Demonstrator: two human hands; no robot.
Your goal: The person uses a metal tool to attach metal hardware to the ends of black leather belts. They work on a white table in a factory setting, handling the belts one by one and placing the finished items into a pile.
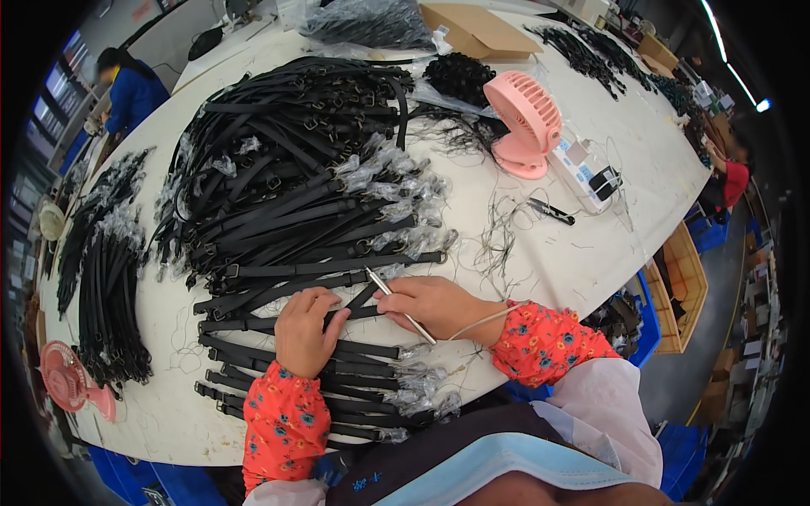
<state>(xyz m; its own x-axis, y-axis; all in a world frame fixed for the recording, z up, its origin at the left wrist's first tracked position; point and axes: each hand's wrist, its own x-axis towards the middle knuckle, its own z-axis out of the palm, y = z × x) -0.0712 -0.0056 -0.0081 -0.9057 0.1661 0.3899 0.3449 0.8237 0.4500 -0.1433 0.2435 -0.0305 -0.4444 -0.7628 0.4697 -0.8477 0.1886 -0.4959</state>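
Black straps with metal buckles lie in rows in front of me, several with clear plastic wrap on their right ends. My left hand (307, 333) rests over the rows, fingers bent and thumb against them, pinching a black strap (364, 297). In my right hand (443, 309) is a slim silver pen-like tool (415, 325), slanting with its upper tip near the straps above. A thin pale cord (485, 320) runs by that wrist. Just beyond the hands lies a large heap of black straps (278, 160), partly bagged at its right side.
Pink fan (525, 126), white power strip (584, 175) and black thread snips (553, 211) stand or lie at the right, among loose threads. More strap bundles (110, 295) and another pink fan (69, 378) are at the left. Co-workers sit at [far left, a blue sleeve (139, 94)] and far right.
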